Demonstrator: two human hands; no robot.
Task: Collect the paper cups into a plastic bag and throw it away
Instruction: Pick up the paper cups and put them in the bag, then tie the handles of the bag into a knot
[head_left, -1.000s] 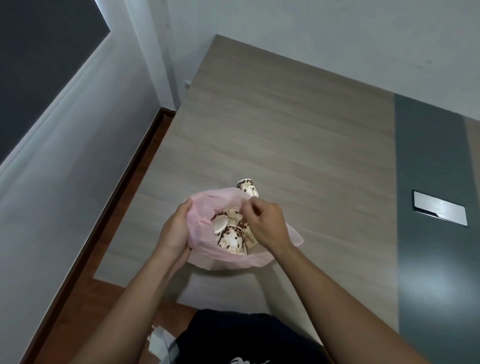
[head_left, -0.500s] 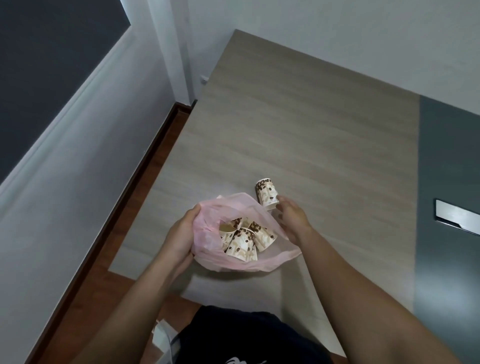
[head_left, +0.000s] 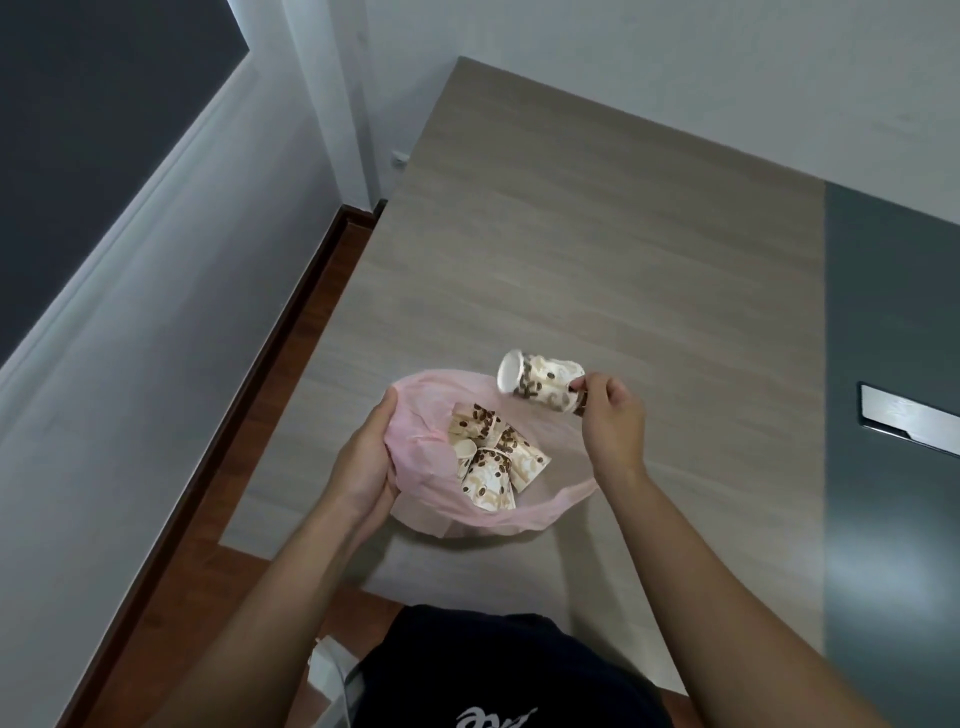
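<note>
Left hand (head_left: 363, 467) gripping pink bag (head_left: 415, 410) rim; right hand (head_left: 613, 421) pinching paper cup (head_left: 543, 387) above it

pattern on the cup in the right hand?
The paper cup is cream with a brown coffee-bean print, clearest in the head view.

Head cam, aimed down, table (head_left: 597, 234) prob. close.

Left hand (head_left: 366, 467), right hand (head_left: 613, 423), both in curled grips.
</note>
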